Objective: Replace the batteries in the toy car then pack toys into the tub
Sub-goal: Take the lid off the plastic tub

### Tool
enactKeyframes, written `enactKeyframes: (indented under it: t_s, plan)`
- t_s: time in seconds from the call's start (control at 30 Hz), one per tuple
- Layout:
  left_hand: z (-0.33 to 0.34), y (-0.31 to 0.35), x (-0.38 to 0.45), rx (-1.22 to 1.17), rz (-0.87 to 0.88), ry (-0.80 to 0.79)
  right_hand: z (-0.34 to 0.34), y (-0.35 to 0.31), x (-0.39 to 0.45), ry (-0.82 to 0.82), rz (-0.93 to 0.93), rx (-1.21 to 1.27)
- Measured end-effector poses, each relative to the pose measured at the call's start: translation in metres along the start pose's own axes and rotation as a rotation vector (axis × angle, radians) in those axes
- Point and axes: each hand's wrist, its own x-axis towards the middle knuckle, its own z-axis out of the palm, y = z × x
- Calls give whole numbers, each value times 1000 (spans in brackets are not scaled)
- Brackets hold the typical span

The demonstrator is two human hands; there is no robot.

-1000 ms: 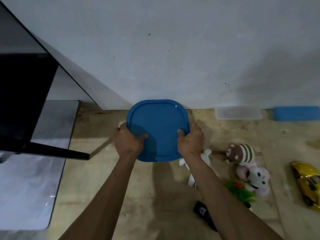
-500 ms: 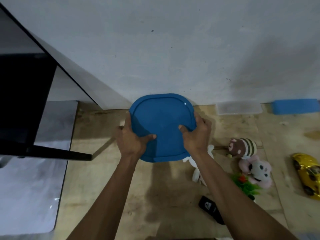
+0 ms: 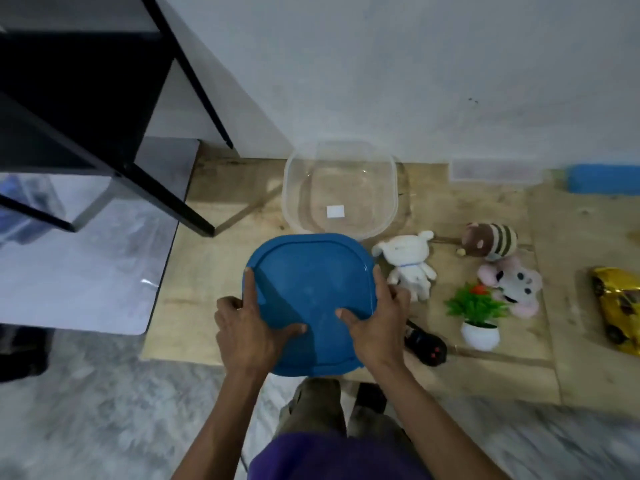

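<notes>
got both hands [image 3: 249, 327] [image 3: 377, 327] pinching the blue lid [image 3: 308, 289], could clip the white plush [image 3: 408, 265] setting it down

Both forearms extend toward twelve o'clock. Left hand [image 3: 249, 332] grips the blue lid [image 3: 311, 289] at nine o'clock, index finger along the rim, thumb on top. Right hand [image 3: 375, 327] grips at three o'clock, thumb on top.

Head-worn view — steeply downward, close.
</notes>
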Motion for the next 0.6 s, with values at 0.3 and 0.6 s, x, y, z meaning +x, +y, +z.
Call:
enactKeyframes:
  t_s: [0.3, 0.6]
  plan:
    - [40, -8, 7, 57, -42, -133, 16, 32, 6, -99, 149, -138]
    - [64, 46, 22, 166, 262, -237, -36, 39, 4, 166, 254, -382]
